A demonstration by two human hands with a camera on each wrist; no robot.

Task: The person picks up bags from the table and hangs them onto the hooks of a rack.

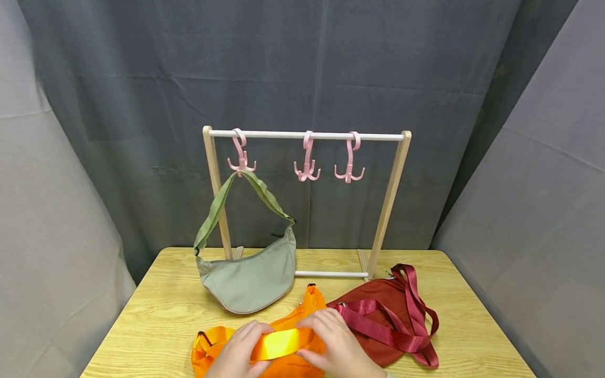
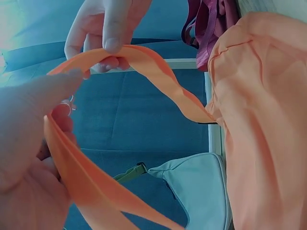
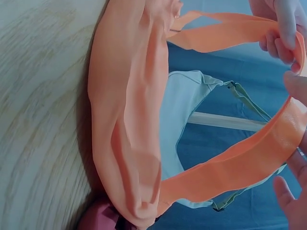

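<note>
An orange shoulder bag lies at the table's front edge, its strap raised above the body as a loop. My left hand pinches the strap on its left side, thumb and fingers around the band. On the right side of the same strap, my right hand holds it between thumb and fingers. The strap arches between both hands in the left wrist view, where the bag's body fills the right side. In the right wrist view the bag body rests on the wood.
A grey-green bag hangs by its strap from the left pink hook. Two more pink hooks, middle and right, hang on the rack's white rail. A dark red bag lies on the table at right.
</note>
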